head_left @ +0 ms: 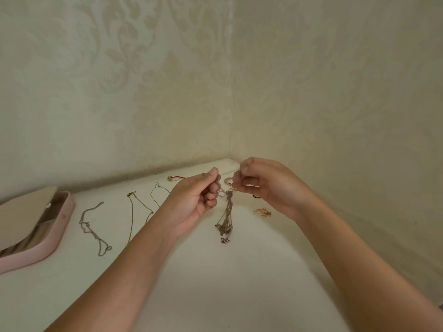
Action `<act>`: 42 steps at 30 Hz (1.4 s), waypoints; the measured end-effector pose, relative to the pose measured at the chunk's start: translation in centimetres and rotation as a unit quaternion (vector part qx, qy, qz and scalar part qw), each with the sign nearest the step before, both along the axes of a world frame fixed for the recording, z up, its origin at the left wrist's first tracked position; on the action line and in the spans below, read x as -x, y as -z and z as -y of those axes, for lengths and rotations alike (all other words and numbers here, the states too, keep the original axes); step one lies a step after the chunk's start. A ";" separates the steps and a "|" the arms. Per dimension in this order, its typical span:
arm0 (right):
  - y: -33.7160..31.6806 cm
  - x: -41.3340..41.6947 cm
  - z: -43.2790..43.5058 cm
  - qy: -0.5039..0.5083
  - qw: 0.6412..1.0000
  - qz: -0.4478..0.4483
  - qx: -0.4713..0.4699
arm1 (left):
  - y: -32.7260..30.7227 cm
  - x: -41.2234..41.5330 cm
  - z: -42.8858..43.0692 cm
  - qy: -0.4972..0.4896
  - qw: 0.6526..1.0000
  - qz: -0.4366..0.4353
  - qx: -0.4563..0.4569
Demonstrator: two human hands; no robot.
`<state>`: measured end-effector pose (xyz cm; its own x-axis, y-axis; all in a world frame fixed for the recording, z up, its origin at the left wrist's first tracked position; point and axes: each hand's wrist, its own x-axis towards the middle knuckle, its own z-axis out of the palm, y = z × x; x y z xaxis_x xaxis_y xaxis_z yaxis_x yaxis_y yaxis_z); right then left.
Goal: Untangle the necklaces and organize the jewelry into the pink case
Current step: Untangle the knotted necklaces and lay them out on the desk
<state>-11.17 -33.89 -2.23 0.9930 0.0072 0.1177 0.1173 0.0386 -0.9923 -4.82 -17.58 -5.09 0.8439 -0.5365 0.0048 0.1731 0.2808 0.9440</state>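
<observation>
Left hand [191,200] and right hand [263,185] of mine each pinch the tangled silver chain necklaces [226,212], dangling over the white bench [227,283] near its far corner.

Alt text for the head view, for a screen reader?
A left hand and a right hand pinch a tangled bunch of thin silver chains over a white tabletop in a wallpapered corner. To the left, three separate chain necklaces lie beside an open pink jewelry case.
</observation>
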 end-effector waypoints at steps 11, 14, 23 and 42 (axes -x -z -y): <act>-0.3 -0.3 1.9 0.081 0.987 -0.059 -0.123 | -0.4 -0.1 -0.3 0.006 0.995 -0.092 0.038; -0.3 -0.1 2.7 0.110 0.989 -0.045 0.090 | -0.6 -0.1 -0.4 0.002 0.995 -0.090 0.048; 2.5 -1.1 -1.8 -0.010 0.983 -0.011 0.181 | -0.8 0.3 -0.5 0.020 0.998 -0.038 0.038; 0.2 -0.3 1.6 -0.087 0.989 -0.108 -0.057 | 0.2 -0.8 -1.5 -0.077 0.943 0.151 -0.285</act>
